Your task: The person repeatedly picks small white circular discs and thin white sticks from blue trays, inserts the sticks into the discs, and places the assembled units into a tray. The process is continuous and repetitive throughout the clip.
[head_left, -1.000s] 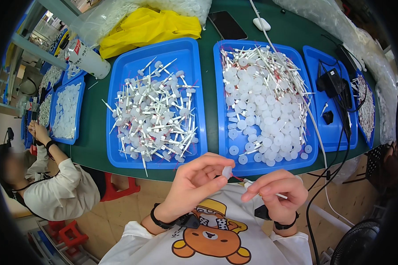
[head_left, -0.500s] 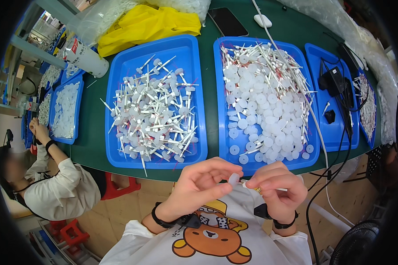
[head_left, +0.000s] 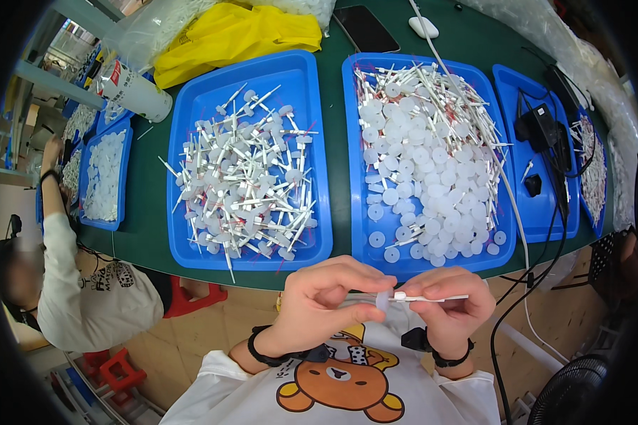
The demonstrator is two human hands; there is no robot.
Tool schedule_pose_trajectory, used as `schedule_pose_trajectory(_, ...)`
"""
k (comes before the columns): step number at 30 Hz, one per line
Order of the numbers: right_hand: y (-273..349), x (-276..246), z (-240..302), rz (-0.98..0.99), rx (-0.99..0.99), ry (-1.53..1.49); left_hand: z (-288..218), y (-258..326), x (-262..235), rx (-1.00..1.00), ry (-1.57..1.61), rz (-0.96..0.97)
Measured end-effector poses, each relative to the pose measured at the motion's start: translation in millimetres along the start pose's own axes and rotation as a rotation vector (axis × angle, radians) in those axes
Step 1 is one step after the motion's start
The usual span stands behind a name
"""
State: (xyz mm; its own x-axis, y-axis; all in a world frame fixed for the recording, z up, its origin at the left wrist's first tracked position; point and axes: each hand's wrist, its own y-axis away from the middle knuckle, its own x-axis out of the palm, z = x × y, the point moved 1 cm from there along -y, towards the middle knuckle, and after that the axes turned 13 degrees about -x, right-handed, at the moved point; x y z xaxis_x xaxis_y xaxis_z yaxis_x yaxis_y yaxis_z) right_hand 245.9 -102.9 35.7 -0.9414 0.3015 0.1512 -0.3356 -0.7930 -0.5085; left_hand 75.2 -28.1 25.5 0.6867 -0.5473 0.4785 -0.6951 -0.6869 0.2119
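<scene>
Just beyond my chest, both hands are close together above the table's near edge. My left hand (head_left: 325,301) pinches a frosted white plastic disc (head_left: 382,301) between thumb and fingers, edge-on. My right hand (head_left: 455,304) grips a slim white stick-like part (head_left: 404,297) with a small white block at its left end. The stick lies level and meets the disc's right face; whether it passes into the disc, I cannot tell. Beyond my hands is a blue tray (head_left: 361,244) of loose frosted discs (head_left: 422,166) and white sticks (head_left: 450,85). Left of it, another blue tray (head_left: 198,95) holds disc-and-stick pieces (head_left: 244,191).
A third blue tray (head_left: 509,85) at right holds a black adapter (head_left: 537,129) and cables. A white cable (head_left: 500,163) crosses the middle tray. At the back are a phone (head_left: 365,30), a yellow bag (head_left: 241,39) and a cup (head_left: 138,92). A co-worker (head_left: 96,297) sits at left.
My right hand has turned, bringing the white stick level and into plain view against the disc. The disc has shifted slightly right and down. The co-worker's arm has reached farther forward.
</scene>
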Motion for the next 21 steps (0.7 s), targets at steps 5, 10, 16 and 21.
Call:
schedule_pose_trajectory(5,8.7,8.5,-6.4,-0.140,0.051,-0.046,3.2,-4.5,0.4,0.201,-0.195,-0.064)
schedule_pose_trajectory(10,6.8,8.1,-9.8,-0.050,-0.075,0.016,4.0,-2.7,-1.9,0.174,-0.172,-0.077)
schedule_pose_trajectory(16,4.4,6.8,-9.6,0.037,-0.133,-0.001,3.9,5.9,-7.0,-0.121,0.224,0.054)
schedule_pose_trajectory(21,-10.5,-4.2,-4.2,0.233,-0.167,0.028,-8.8,8.3,-10.1,-0.257,0.135,0.137)
